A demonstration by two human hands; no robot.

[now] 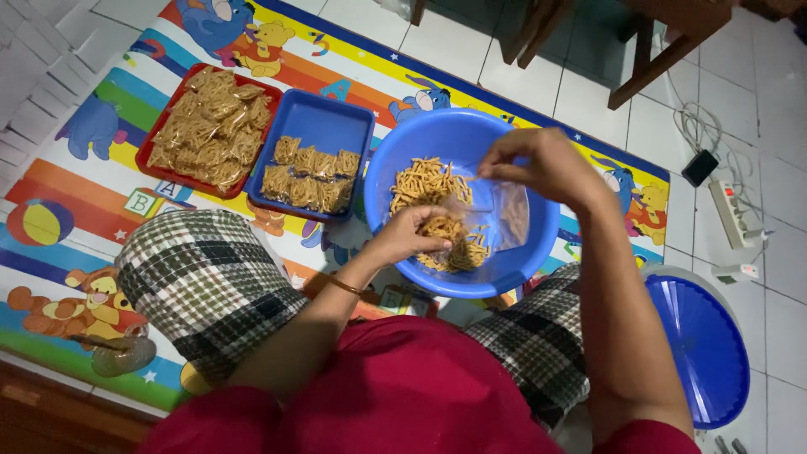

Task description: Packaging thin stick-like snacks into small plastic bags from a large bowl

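A round blue bowl (521,252) sits on the mat between my knees, holding loose golden snack sticks (424,181). My left hand (409,238) is closed on a handful of sticks over the bowl. My right hand (538,164) pinches the top edge of a small clear plastic bag (496,214), which hangs open into the bowl with a few sticks inside. The handful sits right at the bag's mouth.
A blue rectangular tray (324,126) with several filled packets and a red tray (164,176) heaped with packets lie on the colourful cartoon mat (76,210). A blue lid (702,345) rests at right. A power strip (733,214), cables and wooden chair legs (656,59) stand on the tiled floor.
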